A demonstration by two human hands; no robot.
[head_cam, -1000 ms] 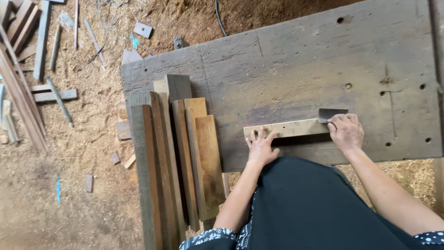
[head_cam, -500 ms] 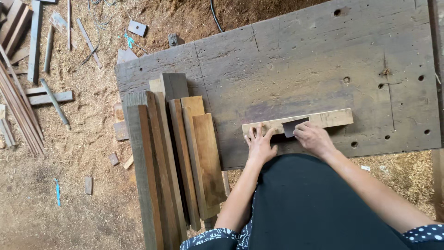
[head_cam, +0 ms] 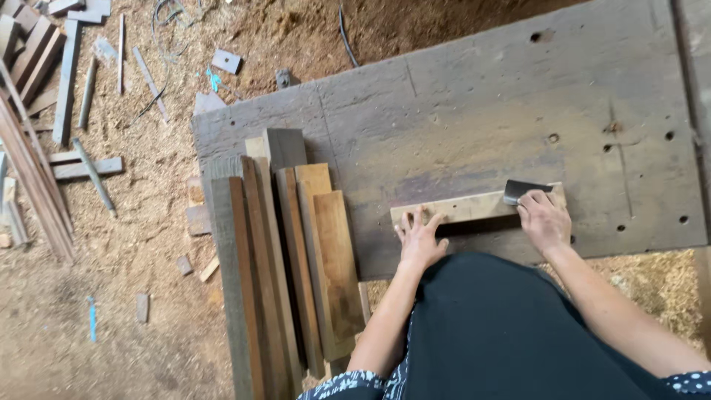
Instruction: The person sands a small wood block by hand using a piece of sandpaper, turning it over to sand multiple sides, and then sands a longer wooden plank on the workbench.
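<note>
We record a large, weathered grey wooden bench (head_cam: 474, 118), its top marked with several drilled holes and standing on a floor (head_cam: 111, 296) covered in sawdust. On the left part of the bench lies a stack of wooden planks (head_cam: 289, 259), set side by side and running lengthwise toward us, some overhanging the near edge. Across the floor to the left we note scattered timber offcuts (head_cam: 44, 96) and slats, well apart from the bench. Near the front edge of the bench lies a pale wooden board (head_cam: 459, 208), set crosswise with its long side roughly parallel to that edge. Our left hand (head_cam: 419, 238) rests on the left end of this board, fingers (head_cam: 419, 219) spread and flat, pressing down rather than gripping. Our right hand (head_cam: 544, 218) is at the board's right end, its fingers closed around a dark flat metal scraper blade (head_cam: 524, 190), which is held against the upper face of the board. Both forearms extend from patterned sleeves (head_cam: 348, 385) over a dark garment (head_cam: 503, 333) in the foreground. Small wood chips lie on the floor beside the plank stack.
</note>
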